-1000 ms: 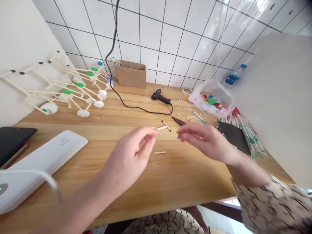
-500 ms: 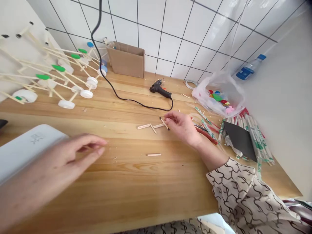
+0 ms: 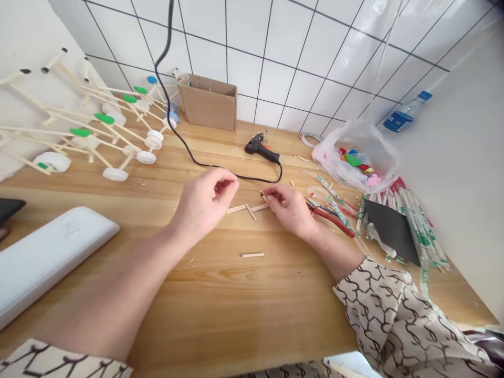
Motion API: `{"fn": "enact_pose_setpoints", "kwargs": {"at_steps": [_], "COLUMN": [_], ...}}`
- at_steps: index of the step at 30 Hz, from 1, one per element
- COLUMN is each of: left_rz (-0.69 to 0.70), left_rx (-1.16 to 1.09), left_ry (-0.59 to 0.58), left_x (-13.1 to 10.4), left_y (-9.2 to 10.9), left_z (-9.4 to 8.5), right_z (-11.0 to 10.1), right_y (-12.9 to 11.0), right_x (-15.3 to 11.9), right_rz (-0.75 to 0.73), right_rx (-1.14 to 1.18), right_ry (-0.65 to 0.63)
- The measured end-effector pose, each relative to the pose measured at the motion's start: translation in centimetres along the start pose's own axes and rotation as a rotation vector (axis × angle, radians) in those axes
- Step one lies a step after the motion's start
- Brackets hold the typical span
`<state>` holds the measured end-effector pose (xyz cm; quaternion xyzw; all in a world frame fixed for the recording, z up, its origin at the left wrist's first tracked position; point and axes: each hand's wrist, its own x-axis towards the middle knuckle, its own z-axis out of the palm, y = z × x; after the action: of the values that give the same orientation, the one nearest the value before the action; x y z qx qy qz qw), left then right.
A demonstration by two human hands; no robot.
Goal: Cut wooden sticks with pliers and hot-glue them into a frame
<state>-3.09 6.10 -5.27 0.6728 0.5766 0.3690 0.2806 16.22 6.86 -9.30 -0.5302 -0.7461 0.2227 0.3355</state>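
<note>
My left hand [image 3: 205, 202] is over the table with thumb and fingertips pinched together. Whatever lies between them, if anything, is hidden. Facing it, my right hand [image 3: 289, 210] closes its thumb and fingers on a short black-tipped wooden stick [image 3: 263, 197], mostly covered by the fingers. Between the hands, a small stick assembly rests on the wood: a slanted crosspiece [image 3: 250, 212] meets a long stick [image 3: 236, 209] partly behind my left hand. Closer to me, a loose short stick [image 3: 252, 255] lies alone.
Behind the hands is a black glue gun [image 3: 262, 147] with its cord. Red-handled pliers [image 3: 333, 218] lie right, near a plastic bag [image 3: 334, 152] and wrapped sticks [image 3: 421, 226]. Left are wheeled stick frames [image 3: 114, 173] and a white box-like device [image 3: 59, 252]. A cardboard box [image 3: 208, 102] stands behind.
My left hand has moved right and away from me, toward the stick assembly, and its fingers have closed. My right hand stays at the black-tipped stick, now covering more of it.
</note>
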Motion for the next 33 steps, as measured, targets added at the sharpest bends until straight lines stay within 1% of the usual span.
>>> {"fn": "enact_pose_setpoints", "kwargs": {"at_steps": [1, 2, 3, 5, 9, 11, 14, 21, 33], "left_rz": [0.039, 0.049, 0.043, 0.027, -0.01, -0.021, -0.023, -0.053, -0.033], "left_rx": [0.035, 0.062, 0.086, 0.112, 0.177, 0.202, 0.219, 0.243, 0.199], "left_ry": [0.021, 0.027, 0.007, -0.072, -0.227, -0.282, -0.33, -0.369, -0.34], "left_x": [0.0, -0.1, -0.2, -0.3, -0.2, -0.1, -0.1, -0.2, -0.3], "left_y": [-0.6, -1.2, -1.8, -2.6, -2.5, -2.3, -2.3, -3.2, -4.0], "left_z": [0.4, 0.6, 0.5, 0.0, -1.1, -1.2, -1.0, -0.7, -0.3], "right_z": [0.1, 0.1, 0.2, 0.2, 0.1, 0.1, 0.1, 0.3, 0.3], "right_y": [0.0, -0.1, -0.1, -0.2, 0.0, 0.2, 0.6, 1.1, 1.0], "right_x": [0.0, -0.1, -0.1, -0.1, -0.3, -0.4, -0.7, -1.0, -1.2], "right_rz": [-0.019, -0.042, -0.065, -0.103, -0.107, -0.09, -0.092, -0.088, -0.083], "right_rx": [-0.018, -0.034, -0.044, -0.059, -0.066, -0.072, -0.092, -0.102, -0.079], "right_ry": [0.008, 0.016, 0.026, 0.049, 0.078, 0.088, 0.098, 0.089, 0.087]}}
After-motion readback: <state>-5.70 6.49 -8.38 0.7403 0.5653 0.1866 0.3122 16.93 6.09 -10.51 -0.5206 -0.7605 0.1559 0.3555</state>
